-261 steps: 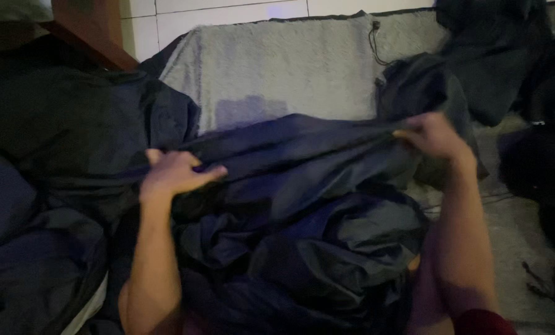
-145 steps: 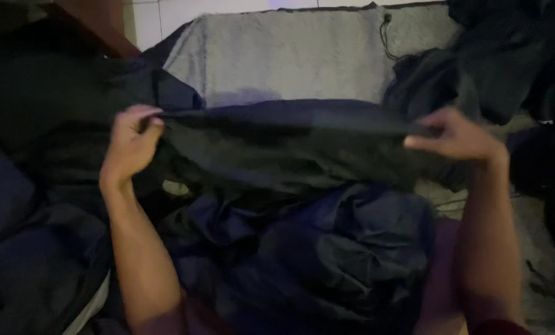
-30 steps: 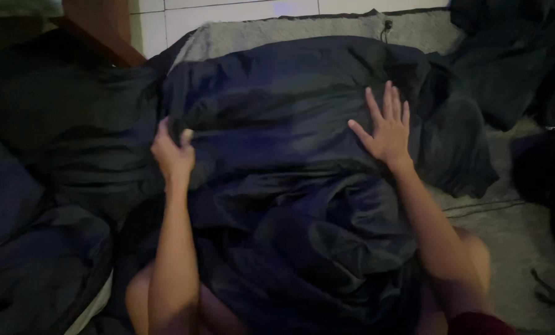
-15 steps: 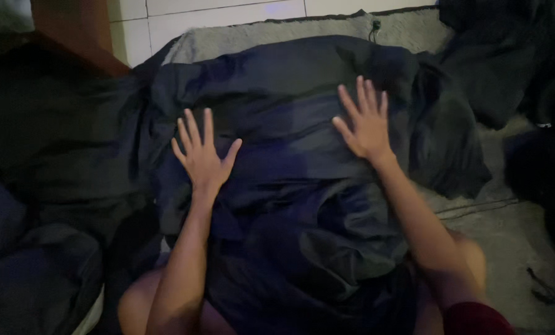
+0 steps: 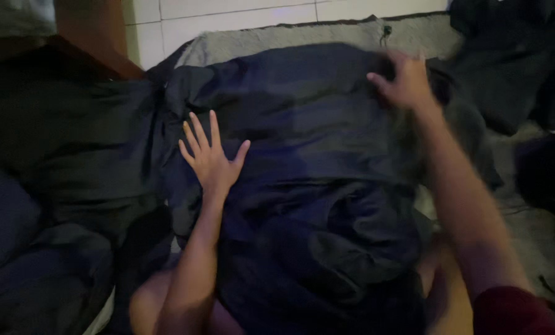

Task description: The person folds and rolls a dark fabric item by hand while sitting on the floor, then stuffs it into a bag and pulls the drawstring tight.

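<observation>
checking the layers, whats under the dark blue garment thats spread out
A grey mat shows beyond the dark blue garment; its middle is covered. The left hand lies flat on top.

- Dark piles of cloth (image 5: 48, 186) crowd the left, tight against the spread navy garment (image 5: 302, 142).
- More dark heaps (image 5: 513, 68) block the right.
- Only the grey mat (image 5: 277, 40) beyond lies open.

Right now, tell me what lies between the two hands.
Only the dark garment, spread flat. The left hand presses on it; the right hand is at its far edge. Head view.
</observation>
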